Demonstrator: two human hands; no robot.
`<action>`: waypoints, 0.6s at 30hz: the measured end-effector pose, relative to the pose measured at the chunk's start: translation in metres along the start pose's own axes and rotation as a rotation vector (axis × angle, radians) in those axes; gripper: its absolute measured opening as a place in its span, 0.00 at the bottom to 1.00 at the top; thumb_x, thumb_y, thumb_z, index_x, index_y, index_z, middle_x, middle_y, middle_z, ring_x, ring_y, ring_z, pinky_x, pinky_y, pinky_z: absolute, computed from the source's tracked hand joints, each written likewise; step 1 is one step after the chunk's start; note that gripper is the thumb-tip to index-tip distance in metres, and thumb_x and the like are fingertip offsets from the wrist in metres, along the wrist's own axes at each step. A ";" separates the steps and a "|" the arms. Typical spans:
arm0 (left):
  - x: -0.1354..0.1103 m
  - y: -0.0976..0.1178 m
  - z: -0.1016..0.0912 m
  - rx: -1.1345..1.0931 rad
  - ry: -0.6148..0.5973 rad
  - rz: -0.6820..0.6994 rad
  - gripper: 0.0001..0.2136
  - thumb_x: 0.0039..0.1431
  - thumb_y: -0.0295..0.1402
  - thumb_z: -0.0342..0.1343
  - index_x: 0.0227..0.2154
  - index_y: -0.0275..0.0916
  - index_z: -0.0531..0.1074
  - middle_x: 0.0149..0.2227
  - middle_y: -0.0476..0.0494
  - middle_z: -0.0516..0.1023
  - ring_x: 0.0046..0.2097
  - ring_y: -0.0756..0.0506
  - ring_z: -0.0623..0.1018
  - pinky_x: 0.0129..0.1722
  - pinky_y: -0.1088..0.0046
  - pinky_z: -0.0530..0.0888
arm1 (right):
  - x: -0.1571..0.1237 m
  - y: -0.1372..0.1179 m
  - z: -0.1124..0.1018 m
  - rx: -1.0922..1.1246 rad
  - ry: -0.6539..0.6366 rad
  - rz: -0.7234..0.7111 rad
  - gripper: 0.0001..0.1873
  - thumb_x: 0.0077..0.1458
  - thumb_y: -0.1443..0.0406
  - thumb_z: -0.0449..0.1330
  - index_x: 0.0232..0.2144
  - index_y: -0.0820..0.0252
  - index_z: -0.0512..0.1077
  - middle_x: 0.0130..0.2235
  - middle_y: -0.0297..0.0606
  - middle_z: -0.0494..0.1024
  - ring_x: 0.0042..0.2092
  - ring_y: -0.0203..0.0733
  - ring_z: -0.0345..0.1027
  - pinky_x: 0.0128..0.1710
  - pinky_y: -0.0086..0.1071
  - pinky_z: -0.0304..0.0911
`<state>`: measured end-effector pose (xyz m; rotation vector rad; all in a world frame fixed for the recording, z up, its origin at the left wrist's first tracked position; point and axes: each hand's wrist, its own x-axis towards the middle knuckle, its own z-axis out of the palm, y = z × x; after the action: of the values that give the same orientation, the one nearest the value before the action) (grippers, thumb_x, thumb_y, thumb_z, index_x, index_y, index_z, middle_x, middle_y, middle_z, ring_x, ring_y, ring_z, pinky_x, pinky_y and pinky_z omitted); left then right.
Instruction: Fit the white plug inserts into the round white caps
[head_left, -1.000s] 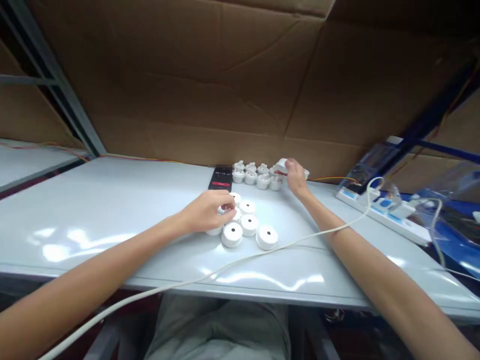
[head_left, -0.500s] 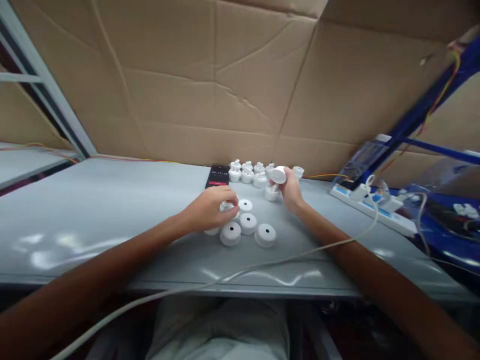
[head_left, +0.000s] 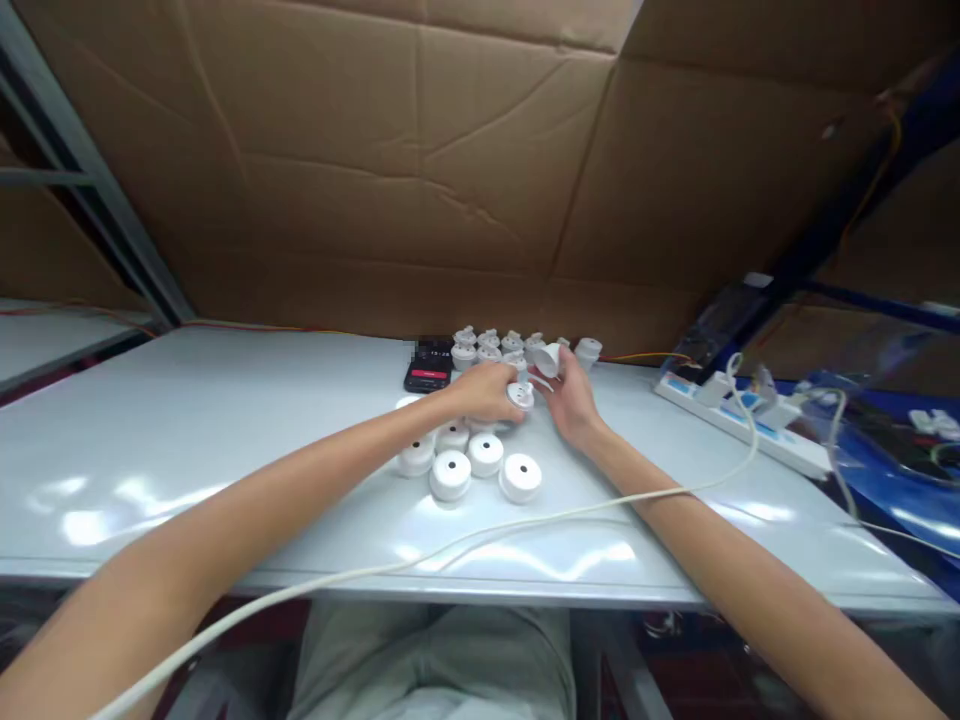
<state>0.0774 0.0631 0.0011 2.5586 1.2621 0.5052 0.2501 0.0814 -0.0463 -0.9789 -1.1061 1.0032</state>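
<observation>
My left hand (head_left: 491, 393) is closed on a white round piece with a raised fitting on top (head_left: 520, 396), just above the table. To its right, my right hand (head_left: 574, 405) pinches a tilted white round cap (head_left: 550, 360) by its side. Between the hands runs a thin white strip whose kind I cannot make out. Several white round caps with a dark centre dot (head_left: 486, 455) lie on the near side of my left hand, partly hidden by the wrist. Behind the hands stand rows of white round pieces with fittings on top (head_left: 489, 345).
A black phone (head_left: 429, 370) with a red bar lies left of the rows. A white cup-shaped piece (head_left: 589, 350) stands behind my right hand. On the right is a white power strip (head_left: 750, 425) with plugs. A pale cable (head_left: 450, 555) crosses over the table front. Cardboard (head_left: 337, 200) walls the back.
My left hand has moved right and away from me, from over the dotted caps to beside my right hand. The right hand has shifted slightly lower, still with its cap.
</observation>
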 end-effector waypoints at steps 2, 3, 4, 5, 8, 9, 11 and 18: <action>-0.003 -0.003 -0.004 -0.116 0.083 -0.023 0.15 0.46 0.34 0.65 0.38 0.37 0.73 0.39 0.41 0.81 0.39 0.40 0.79 0.35 0.70 0.73 | 0.001 -0.008 -0.005 0.013 0.015 0.005 0.23 0.51 0.41 0.60 0.37 0.51 0.66 0.44 0.37 0.79 0.46 0.48 0.77 0.39 0.36 0.71; -0.007 -0.005 -0.007 -0.201 0.119 -0.038 0.16 0.45 0.32 0.65 0.39 0.37 0.73 0.40 0.42 0.81 0.39 0.41 0.79 0.34 0.70 0.72 | 0.001 -0.012 -0.007 0.011 0.009 0.006 0.23 0.49 0.42 0.62 0.36 0.51 0.66 0.43 0.36 0.79 0.46 0.47 0.76 0.37 0.34 0.70; -0.012 -0.007 -0.011 -0.293 0.141 -0.050 0.17 0.45 0.31 0.65 0.40 0.37 0.72 0.39 0.43 0.81 0.38 0.42 0.79 0.34 0.71 0.72 | 0.000 -0.017 -0.007 0.007 -0.004 0.000 0.23 0.48 0.43 0.65 0.36 0.51 0.67 0.43 0.36 0.79 0.46 0.46 0.76 0.36 0.32 0.68; -0.019 -0.009 -0.016 -0.393 0.151 -0.057 0.17 0.45 0.31 0.65 0.40 0.37 0.72 0.38 0.45 0.81 0.37 0.44 0.79 0.33 0.72 0.71 | -0.003 -0.021 -0.006 0.007 -0.024 -0.013 0.23 0.46 0.45 0.67 0.35 0.51 0.67 0.42 0.35 0.78 0.45 0.44 0.75 0.35 0.31 0.67; -0.046 -0.014 -0.029 -0.591 0.121 -0.057 0.16 0.50 0.40 0.67 0.38 0.36 0.73 0.35 0.46 0.79 0.35 0.45 0.78 0.33 0.73 0.72 | -0.014 -0.032 0.001 0.054 -0.102 -0.046 0.22 0.45 0.50 0.71 0.38 0.51 0.70 0.41 0.32 0.77 0.43 0.40 0.72 0.35 0.29 0.64; -0.056 -0.016 -0.032 -0.618 0.134 -0.072 0.17 0.52 0.43 0.67 0.39 0.36 0.74 0.36 0.45 0.80 0.36 0.45 0.78 0.34 0.72 0.73 | -0.018 -0.035 0.004 0.068 -0.131 -0.049 0.22 0.46 0.51 0.71 0.40 0.50 0.71 0.41 0.31 0.77 0.43 0.39 0.72 0.35 0.29 0.63; -0.075 -0.021 -0.035 -0.678 0.158 -0.086 0.19 0.55 0.46 0.65 0.42 0.36 0.76 0.38 0.44 0.80 0.37 0.44 0.79 0.36 0.70 0.74 | -0.027 -0.039 0.009 0.073 -0.206 -0.052 0.23 0.45 0.54 0.72 0.43 0.49 0.73 0.41 0.31 0.77 0.42 0.39 0.71 0.36 0.30 0.64; -0.102 -0.025 -0.033 -0.868 0.264 -0.127 0.23 0.52 0.45 0.69 0.47 0.36 0.75 0.38 0.44 0.81 0.33 0.46 0.80 0.34 0.70 0.76 | -0.044 -0.034 0.017 0.016 -0.440 -0.108 0.27 0.42 0.60 0.76 0.46 0.49 0.74 0.46 0.34 0.79 0.46 0.43 0.74 0.46 0.38 0.72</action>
<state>-0.0113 -0.0013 0.0020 1.7118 0.9586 1.0988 0.2309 0.0323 -0.0214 -0.6912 -1.4934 1.1682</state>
